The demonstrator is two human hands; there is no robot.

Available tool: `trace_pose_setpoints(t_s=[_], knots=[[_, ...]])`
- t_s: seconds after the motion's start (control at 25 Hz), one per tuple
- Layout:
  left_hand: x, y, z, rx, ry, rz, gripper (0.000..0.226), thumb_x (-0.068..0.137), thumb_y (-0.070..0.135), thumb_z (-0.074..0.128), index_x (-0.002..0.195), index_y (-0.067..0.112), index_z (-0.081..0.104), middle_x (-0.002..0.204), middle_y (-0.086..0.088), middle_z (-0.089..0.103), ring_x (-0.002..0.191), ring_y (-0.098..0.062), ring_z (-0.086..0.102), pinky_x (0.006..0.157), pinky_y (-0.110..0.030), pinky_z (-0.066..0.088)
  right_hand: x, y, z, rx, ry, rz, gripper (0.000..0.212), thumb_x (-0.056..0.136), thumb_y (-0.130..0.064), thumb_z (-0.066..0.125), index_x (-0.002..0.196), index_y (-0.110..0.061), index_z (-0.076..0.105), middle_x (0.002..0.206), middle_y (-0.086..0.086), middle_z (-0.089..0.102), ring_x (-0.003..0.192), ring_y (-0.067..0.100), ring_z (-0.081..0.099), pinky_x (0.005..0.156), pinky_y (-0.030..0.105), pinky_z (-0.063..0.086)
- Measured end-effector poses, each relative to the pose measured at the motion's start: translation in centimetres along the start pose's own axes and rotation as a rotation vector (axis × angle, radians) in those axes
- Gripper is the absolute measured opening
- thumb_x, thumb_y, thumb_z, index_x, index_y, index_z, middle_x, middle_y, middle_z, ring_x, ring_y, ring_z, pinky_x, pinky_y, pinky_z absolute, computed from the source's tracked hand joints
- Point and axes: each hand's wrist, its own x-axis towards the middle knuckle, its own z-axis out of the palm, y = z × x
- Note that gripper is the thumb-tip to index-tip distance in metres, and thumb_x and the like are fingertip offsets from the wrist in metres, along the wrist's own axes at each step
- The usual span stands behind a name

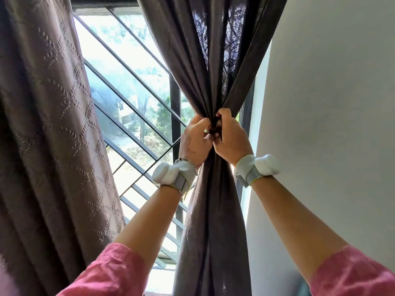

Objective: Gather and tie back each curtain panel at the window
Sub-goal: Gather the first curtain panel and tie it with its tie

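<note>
Scene: A person in pink sleeves stands at a barred window, both hands raised to the dark curtain panel that hangs at the right of the window, next to the white wall.

Curtain panel: Already gathered into a narrow waist, fanning out above the hands and dropping in a loose column below them.

Left hand: The left hand sits on the window side of the waist, fingers curled in against the bunched cloth, holding it.

Right hand: The right hand sits on the wall side of the waist, touching the left, fingers pinching a dark tie (only a short strip shows between the knuckles).

Tie: Whether it is a separate band or a twist of the curtain's own fabric cannot be told from here; the hands cover most of it.

Other panel: A patterned brown curtain hangs ungathered at the left of the window, well apart from the hands.

Step in hand: By appearances, the knotting or cinching of the tie around the gathered right panel.

Next move: Likely a firm pull to close the tie while the left hand keeps the folds bunched, then a release to check that the waist holds; the left panel remains to be done.
</note>
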Motion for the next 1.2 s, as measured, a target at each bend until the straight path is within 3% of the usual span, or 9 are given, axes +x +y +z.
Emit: trace_pose_setpoints(t_s=[0.16,0.28,0.36,0.52,0.68,0.84,1.08,1.2], knots=[[-0.7,-0.5,0.9,-0.256,-0.015,-0.186,0.009,0.066,-0.007,0.066,0.073,-0.002,0.061,0.079,-0.006,0.05,0.072,-0.026,0.056,0.07,-0.034,0.05,1.0,0.5,-1.6,0.288,-0.121,0.134,0.037,0.074,0.011,0.042,0.105,-0.007,0.047,0.094,0.017,0.066,0.085,0.028,0.06,0.083,0.035,0.047],[-1.0,0.2,1.2,-0.698,-0.061,-0.46,0.025,0.06,-0.006,0.076,0.064,0.01,0.058,0.087,-0.021,0.059,0.077,-0.028,0.061,0.075,-0.041,0.052,1.4,1.1,-2.3,0.334,-0.094,0.211,0.037,0.074,0.015,0.04,0.096,-0.013,0.047,0.082,0.011,0.065,0.067,0.016,0.055,0.067,0.021,0.047],[-1.0,0.7,1.6,-0.86,-0.005,-0.627,0.029,0.062,-0.002,0.078,0.06,0.01,0.052,0.085,-0.024,0.062,0.077,-0.028,0.062,0.078,-0.041,0.055,1.3,0.9,-1.9,0.393,-0.057,0.267,0.04,0.072,0.017,0.041,0.094,-0.015,0.048,0.077,0.006,0.062,0.059,0.012,0.052,0.061,0.017,0.045],[-0.6,1.3,2.5,-1.164,0.169,-0.843,0.026,0.074,-0.011,0.064,0.062,0.004,0.047,0.072,-0.018,0.056,0.051,-0.018,0.061,0.061,-0.027,0.058,1.3,0.9,-0.8,0.385,-0.024,0.269,0.034,0.075,0.017,0.043,0.101,-0.003,0.053,0.079,0.01,0.059,0.06,0.013,0.051,0.057,0.009,0.042],[-0.4,1.6,3.1,-1.203,0.188,-0.899,0.039,0.072,-0.016,0.061,0.056,0.012,0.038,0.062,-0.013,0.05,0.05,-0.02,0.056,0.056,-0.028,0.055,0.9,1.2,-0.7,0.436,0.035,0.278,0.033,0.076,0.019,0.044,0.101,0.001,0.055,0.084,0.013,0.059,0.07,0.017,0.056,0.062,0.007,0.044],[-0.2,1.1,4.4,-1.234,0.24,-0.897,0.047,0.07,-0.017,0.059,0.053,0.016,0.03,0.058,-0.007,0.039,0.055,-0.019,0.044,0.058,-0.031,0.043,0.5,1.4,-0.7,0.402,0.051,0.306,0.028,0.075,0.015,0.055,0.098,0.003,0.063,0.099,0.019,0.066,0.081,0.017,0.058,0.079,0.021,0.048],[-0.7,0.3,5.5,-1.427,0.195,-0.789,0.044,0.077,-0.018,0.049,0.054,0.013,0.03,0.037,-0.001,0.048,0.042,-0.015,0.055,0.049,-0.021,0.052,0.7,2.1,-1.6,0.29,0.028,0.298,0.03,0.077,0.006,0.065,0.106,0.003,0.066,0.114,0.021,0.06,0.099,0.029,0.064,0.076,0.007,0.042],[-0.6,-0.2,5.5,-1.461,0.207,-0.768,0.045,0.075,-0.019,0.05,0.052,0.014,0.031,0.041,-0.002,0.048,0.047,-0.017,0.055,0.054,-0.024,0.053,1.1,1.9,-1.7,0.211,-0.012,0.278,0.024,0.076,0.0,0.068,0.099,0.005,0.068,0.11,0.025,0.062,0.1,0.033,0.062,0.082,0.018,0.046]])
